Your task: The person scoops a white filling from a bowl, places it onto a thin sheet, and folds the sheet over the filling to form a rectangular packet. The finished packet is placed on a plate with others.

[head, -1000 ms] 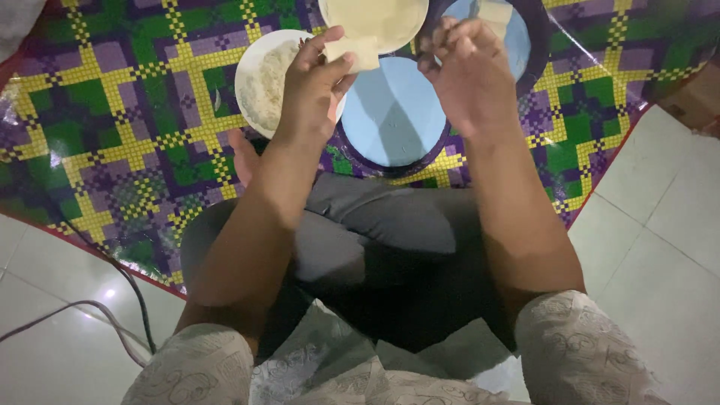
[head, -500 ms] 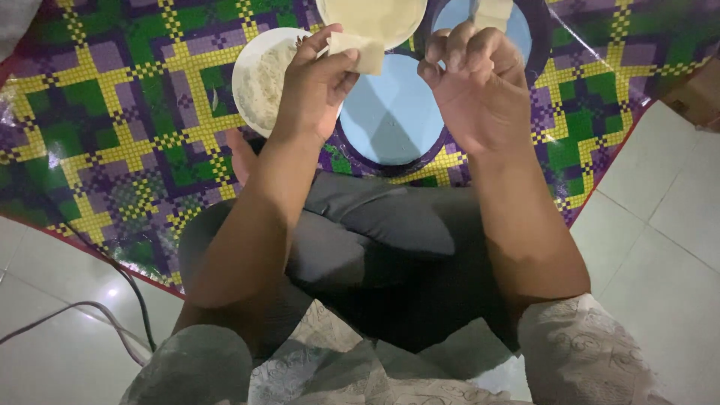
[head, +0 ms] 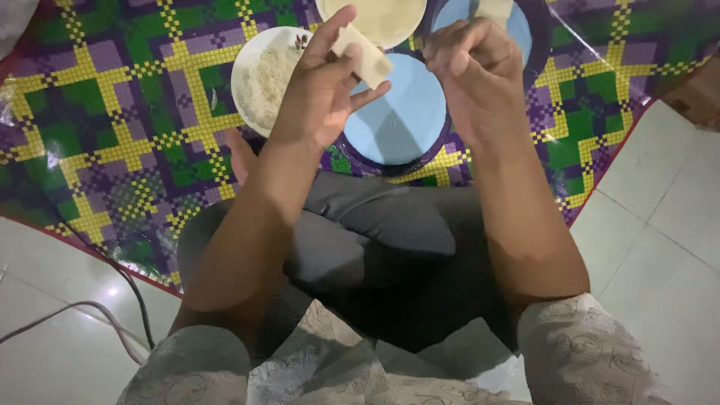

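Fingers of the left hand [head: 319, 94] now pinch the pale roll [head: 365, 57] higher above the blue plate [head: 397, 120]; the right hand [head: 472, 71] stays curled, contents hidden.

Pale short sleeves with a faint swirling print, bare forearms, dark grey trousers [head: 375, 247]

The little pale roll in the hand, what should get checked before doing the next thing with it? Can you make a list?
1. Pale roll held in the left hand grip: ok, fingers pinch it.
2. Right hand free: cannot tell, it is curled shut.
3. Blue plate bare under the hands: ok.
4. White bowl of shredded filling nearby: ok, beside the left hand.
5. Cream bowl upright on the checked mat: ok.
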